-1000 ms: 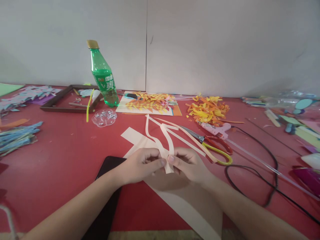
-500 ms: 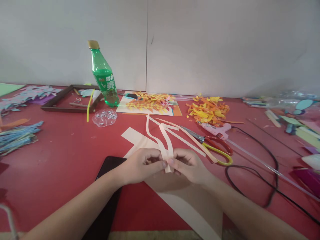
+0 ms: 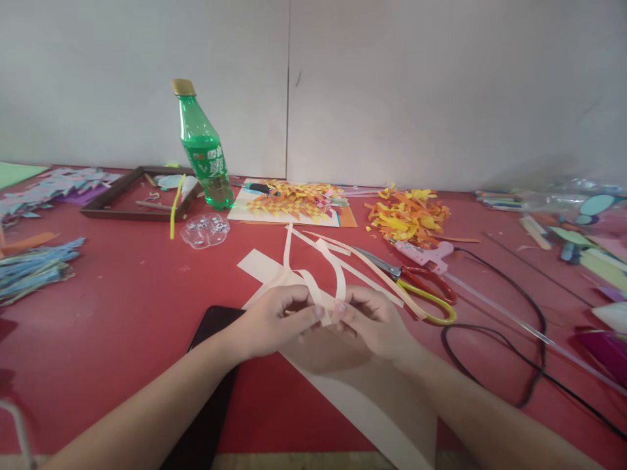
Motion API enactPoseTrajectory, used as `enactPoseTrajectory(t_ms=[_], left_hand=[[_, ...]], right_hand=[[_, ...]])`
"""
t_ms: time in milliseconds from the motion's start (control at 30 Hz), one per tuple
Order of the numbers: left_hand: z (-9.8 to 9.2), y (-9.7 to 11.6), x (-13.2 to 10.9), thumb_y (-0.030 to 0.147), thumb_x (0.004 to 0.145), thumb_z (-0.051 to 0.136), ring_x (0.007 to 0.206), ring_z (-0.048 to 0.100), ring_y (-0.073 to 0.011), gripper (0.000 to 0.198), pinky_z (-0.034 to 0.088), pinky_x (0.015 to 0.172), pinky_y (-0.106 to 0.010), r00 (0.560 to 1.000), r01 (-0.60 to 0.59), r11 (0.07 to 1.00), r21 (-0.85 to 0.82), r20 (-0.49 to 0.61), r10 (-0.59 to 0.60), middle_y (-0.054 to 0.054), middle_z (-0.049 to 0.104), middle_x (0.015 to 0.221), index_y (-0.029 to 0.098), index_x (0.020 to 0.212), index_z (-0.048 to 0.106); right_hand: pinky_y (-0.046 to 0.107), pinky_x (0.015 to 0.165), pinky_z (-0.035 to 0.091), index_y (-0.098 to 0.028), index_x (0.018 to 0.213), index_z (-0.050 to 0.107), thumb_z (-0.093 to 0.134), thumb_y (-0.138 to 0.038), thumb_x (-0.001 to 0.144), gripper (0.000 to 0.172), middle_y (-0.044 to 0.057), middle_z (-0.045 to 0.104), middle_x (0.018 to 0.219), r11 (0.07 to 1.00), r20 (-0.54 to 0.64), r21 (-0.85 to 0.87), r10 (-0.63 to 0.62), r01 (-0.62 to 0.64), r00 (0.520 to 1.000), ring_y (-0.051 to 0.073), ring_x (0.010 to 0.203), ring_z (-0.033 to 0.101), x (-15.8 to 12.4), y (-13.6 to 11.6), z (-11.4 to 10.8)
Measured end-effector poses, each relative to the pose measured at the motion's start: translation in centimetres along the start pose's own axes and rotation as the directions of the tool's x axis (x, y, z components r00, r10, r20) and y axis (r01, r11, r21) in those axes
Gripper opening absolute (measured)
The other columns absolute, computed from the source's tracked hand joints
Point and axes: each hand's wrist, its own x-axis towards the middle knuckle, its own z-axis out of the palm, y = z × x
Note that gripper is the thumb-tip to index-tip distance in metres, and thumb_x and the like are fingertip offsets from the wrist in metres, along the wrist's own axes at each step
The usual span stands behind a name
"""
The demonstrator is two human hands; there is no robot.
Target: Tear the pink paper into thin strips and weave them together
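Between my hands is a pale cream paper strip (image 3: 338, 271) with two long ends curving away from me. My left hand (image 3: 281, 321) pinches its left length between thumb and fingers. My right hand (image 3: 369, 320) pinches the right length close beside it. Below my hands lies a large cream paper sheet (image 3: 362, 398), partly hidden by them. Just beyond are loose paper strips (image 3: 372, 282) and a pair of scissors (image 3: 431, 301) with red and yellow handles. A black phone-like slab (image 3: 215, 326) lies under my left forearm.
A green bottle (image 3: 206, 156) stands beside a dark frame (image 3: 117, 212) and a clear dish (image 3: 204, 232). Orange and yellow paper pieces (image 3: 409, 219) are heaped at the back. A pink glue gun (image 3: 426, 253) trails a black cord (image 3: 543, 326) across the right side.
The two lengths of the strip have spread apart, the left one bending more. My fingertips have moved slightly apart and upward. The things on the table stay in place.
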Motion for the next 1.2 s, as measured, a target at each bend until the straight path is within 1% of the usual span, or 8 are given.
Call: enactPoseTrajectory(t_ms=[200,333,433,533,733,900,1067,1200], left_hand=[[0.1,0.2,0.1,0.034,0.088,0.050,0.054,0.052,-0.0072,0.027,0.039,0.054,-0.019,0.997,-0.016,0.998,-0.057,-0.083,0.011,0.001,0.057,0.065,0.015,0.070,0.055],[0.3,0.3,0.0,0.036,0.085,0.055,0.062,0.057,-0.0104,0.025,0.041,0.058,-0.021,0.998,0.055,0.998,0.027,0.025,-0.056,-0.001,0.063,0.068,0.014,0.072,0.058],[0.4,0.2,-0.2,0.035,0.085,0.056,0.069,0.058,-0.0118,0.022,0.041,0.060,-0.021,0.990,0.036,0.998,0.055,0.138,-0.043,-0.002,0.067,0.077,0.015,0.080,0.062],[0.4,0.3,-0.4,0.037,0.084,0.059,0.067,0.055,-0.0108,0.022,0.039,0.058,-0.020,0.983,0.006,0.997,0.072,0.184,-0.019,-0.002,0.068,0.081,0.015,0.084,0.063],[0.3,0.2,-0.3,0.040,0.082,0.061,0.061,0.044,-0.0087,0.025,0.035,0.056,-0.020,0.981,-0.053,0.989,0.137,0.190,0.026,0.003,0.053,0.069,0.016,0.082,0.059],[0.3,0.1,-0.1,0.043,0.081,0.062,0.063,0.044,-0.0097,0.029,0.034,0.055,-0.020,0.991,-0.006,0.989,0.145,0.134,-0.014,0.003,0.051,0.069,0.015,0.080,0.058],[-0.1,-0.1,0.2,0.041,0.077,0.067,0.073,0.053,-0.0132,0.028,0.040,0.065,-0.023,0.999,-0.033,0.999,0.039,-0.011,0.033,-0.002,0.061,0.084,0.015,0.085,0.060],[-0.4,0.0,0.1,0.035,0.078,0.068,0.074,0.055,-0.0118,0.024,0.040,0.061,-0.020,0.999,-0.051,0.967,-0.249,-0.009,0.050,-0.004,0.064,0.087,0.016,0.090,0.063]], right_hand=[[0.022,0.045,0.033,-0.018,0.062,0.054,0.056,-0.045,0.086,0.037,-0.002,0.051,0.056,0.997,-0.070,-0.062,-0.057,0.052,0.996,0.008,0.046,0.043,0.1,-1.0,-0.2],[0.022,0.043,0.031,-0.018,0.061,0.053,0.061,-0.047,0.082,0.037,-0.003,0.050,0.053,0.999,-0.002,-0.031,-0.027,0.027,1.000,0.009,0.045,0.040,0.1,-0.7,-0.2],[0.023,0.048,0.035,-0.018,0.063,0.052,0.067,-0.046,0.078,0.035,-0.002,0.053,0.056,1.000,0.098,-0.008,0.013,-0.012,0.995,0.010,0.049,0.045,0.0,-0.3,-0.1],[0.025,0.053,0.039,-0.018,0.064,0.051,0.068,-0.045,0.077,0.034,0.000,0.058,0.060,0.999,0.179,-0.004,0.040,-0.040,0.983,0.012,0.056,0.051,0.1,0.0,0.0],[0.022,0.050,0.031,-0.018,0.069,0.051,0.071,-0.039,0.075,0.029,-0.005,0.047,0.060,0.997,0.141,-0.071,0.047,-0.037,0.989,0.010,0.054,0.041,0.5,0.0,0.2],[0.022,0.049,0.029,-0.019,0.067,0.048,0.073,-0.032,0.074,0.029,-0.005,0.043,0.059,0.994,0.097,-0.105,0.031,-0.021,0.995,0.009,0.054,0.038,0.4,-0.2,0.2],[0.022,0.048,0.028,-0.018,0.065,0.047,0.068,-0.029,0.077,0.027,-0.005,0.044,0.059,0.988,0.199,-0.156,0.043,-0.012,0.979,0.008,0.053,0.037,0.1,-0.2,0.4],[0.021,0.049,0.031,-0.018,0.064,0.047,0.068,-0.026,0.076,0.025,-0.004,0.046,0.061,0.973,0.244,-0.226,0.011,0.046,0.970,0.008,0.052,0.039,0.2,-0.2,0.8]])
